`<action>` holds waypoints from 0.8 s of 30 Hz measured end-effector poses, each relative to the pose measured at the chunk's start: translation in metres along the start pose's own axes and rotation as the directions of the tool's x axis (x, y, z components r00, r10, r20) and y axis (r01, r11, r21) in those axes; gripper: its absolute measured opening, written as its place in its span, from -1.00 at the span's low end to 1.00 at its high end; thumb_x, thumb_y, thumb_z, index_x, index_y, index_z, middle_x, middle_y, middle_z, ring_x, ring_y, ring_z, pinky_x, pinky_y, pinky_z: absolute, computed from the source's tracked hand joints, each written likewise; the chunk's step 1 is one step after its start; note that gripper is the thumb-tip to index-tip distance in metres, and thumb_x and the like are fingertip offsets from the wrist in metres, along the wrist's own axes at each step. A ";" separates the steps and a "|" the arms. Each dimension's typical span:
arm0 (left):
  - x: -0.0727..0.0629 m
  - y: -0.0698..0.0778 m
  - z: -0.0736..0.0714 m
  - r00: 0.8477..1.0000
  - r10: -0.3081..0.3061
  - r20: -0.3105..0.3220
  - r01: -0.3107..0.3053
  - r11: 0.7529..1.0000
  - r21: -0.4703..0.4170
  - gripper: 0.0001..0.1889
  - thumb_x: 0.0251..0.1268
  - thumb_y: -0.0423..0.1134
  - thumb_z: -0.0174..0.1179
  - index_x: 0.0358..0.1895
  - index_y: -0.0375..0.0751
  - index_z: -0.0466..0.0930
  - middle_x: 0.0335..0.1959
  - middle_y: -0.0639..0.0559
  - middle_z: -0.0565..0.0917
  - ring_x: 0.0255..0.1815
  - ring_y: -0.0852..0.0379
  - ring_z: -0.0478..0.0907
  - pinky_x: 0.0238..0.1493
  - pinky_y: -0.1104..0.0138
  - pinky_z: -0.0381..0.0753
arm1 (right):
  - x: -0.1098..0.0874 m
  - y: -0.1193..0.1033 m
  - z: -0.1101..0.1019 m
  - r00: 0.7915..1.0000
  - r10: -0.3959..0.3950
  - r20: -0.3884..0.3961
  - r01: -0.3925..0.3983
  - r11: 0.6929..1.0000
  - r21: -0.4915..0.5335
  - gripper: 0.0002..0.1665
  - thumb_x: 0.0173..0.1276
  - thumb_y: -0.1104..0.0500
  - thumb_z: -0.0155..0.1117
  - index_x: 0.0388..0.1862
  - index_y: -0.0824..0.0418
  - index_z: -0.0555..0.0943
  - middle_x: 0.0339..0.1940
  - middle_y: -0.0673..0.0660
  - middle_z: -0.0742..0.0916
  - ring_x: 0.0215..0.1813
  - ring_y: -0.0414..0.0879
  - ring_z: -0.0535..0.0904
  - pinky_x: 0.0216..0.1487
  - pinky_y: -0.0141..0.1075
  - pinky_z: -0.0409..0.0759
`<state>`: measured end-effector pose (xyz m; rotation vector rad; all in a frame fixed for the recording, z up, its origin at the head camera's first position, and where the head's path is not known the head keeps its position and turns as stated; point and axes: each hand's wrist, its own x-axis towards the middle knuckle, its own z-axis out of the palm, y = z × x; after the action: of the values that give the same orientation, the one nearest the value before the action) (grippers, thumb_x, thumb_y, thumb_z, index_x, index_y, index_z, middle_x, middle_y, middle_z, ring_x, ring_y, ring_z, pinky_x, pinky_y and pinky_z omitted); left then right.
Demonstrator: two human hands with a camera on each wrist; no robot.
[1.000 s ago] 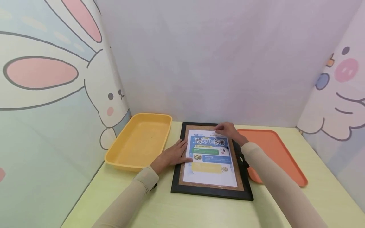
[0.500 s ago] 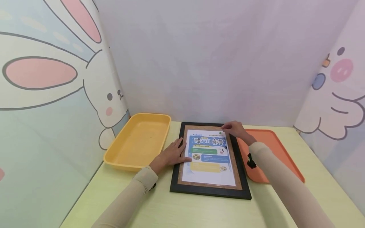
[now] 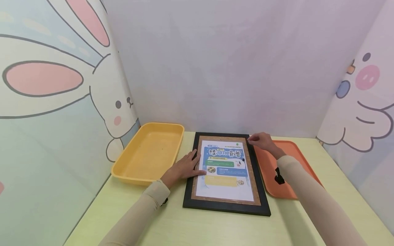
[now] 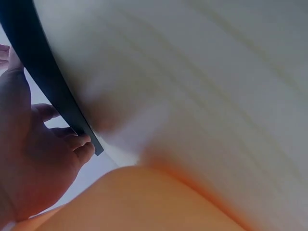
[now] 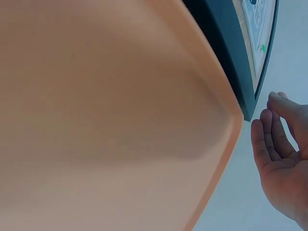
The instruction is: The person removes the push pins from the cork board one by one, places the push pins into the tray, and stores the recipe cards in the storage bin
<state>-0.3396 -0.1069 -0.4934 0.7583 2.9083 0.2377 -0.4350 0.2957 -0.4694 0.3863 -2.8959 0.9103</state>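
Observation:
A black-framed cork board (image 3: pixel 226 206) lies flat on the table with a printed poster (image 3: pixel 224 193) on it. A green pushpin (image 3: pixel 237 144) sits in the poster's top right corner, and a small black dot (image 3: pixel 243 159) shows lower down near its right edge. My left hand (image 3: pixel 184 166) rests on the frame's left side, fingers and thumb spread over the border and the poster's edge. My right hand (image 3: pixel 263 141) hovers by the frame's top right corner. In the right wrist view its fingers (image 5: pixel 270 137) are loosely bent, with nothing visible between them and the thumb.
To the left stands a yellow tray (image 3: pixel 154 152) with raised walls. An orange tray (image 3: pixel 284 191) lies right of the board, partly under my right forearm. A pale curtain (image 3: pixel 215 68) hangs behind the table, with cartoon-printed panels at both sides.
My right hand has drawn back to the right from the poster's top right corner, uncovering the green pushpin. My left hand has stayed on the frame.

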 end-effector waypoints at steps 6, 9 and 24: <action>0.002 -0.002 0.001 1.000 -0.013 0.004 0.013 1.000 -0.013 0.14 0.30 0.59 0.00 0.70 -0.15 -0.04 0.72 -0.22 -0.08 0.70 -0.19 -0.04 0.62 0.02 0.09 | -0.005 0.011 -0.003 0.999 0.030 0.009 -0.030 1.000 0.007 -0.72 0.50 0.22 0.34 0.07 0.38 0.74 0.01 0.37 0.77 -0.02 0.20 0.70 0.08 0.09 0.70; 0.002 -0.001 0.001 1.000 -0.013 0.007 0.013 1.000 -0.019 0.14 0.30 0.59 0.00 0.70 -0.15 -0.03 0.72 -0.22 -0.08 0.70 -0.18 -0.05 0.62 0.02 0.09 | -0.007 0.014 -0.004 0.999 0.044 0.011 -0.044 0.999 0.019 -0.71 0.50 0.22 0.34 0.07 0.39 0.73 0.02 0.37 0.77 -0.02 0.21 0.69 0.09 0.11 0.69; 0.001 0.001 -0.002 1.000 -0.017 0.007 0.017 1.000 -0.011 0.14 0.30 0.58 0.03 0.70 -0.16 -0.02 0.72 -0.22 -0.07 0.70 -0.18 -0.04 0.60 0.01 0.14 | -0.006 0.024 -0.004 0.998 0.062 0.011 -0.062 0.998 0.022 -0.70 0.50 0.21 0.35 0.07 0.38 0.73 0.02 0.37 0.77 -0.01 0.23 0.68 0.08 0.11 0.69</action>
<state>-0.3398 -0.1058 -0.4916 0.7306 2.9034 0.2488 -0.4352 0.3188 -0.4802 0.3055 -2.9241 0.9530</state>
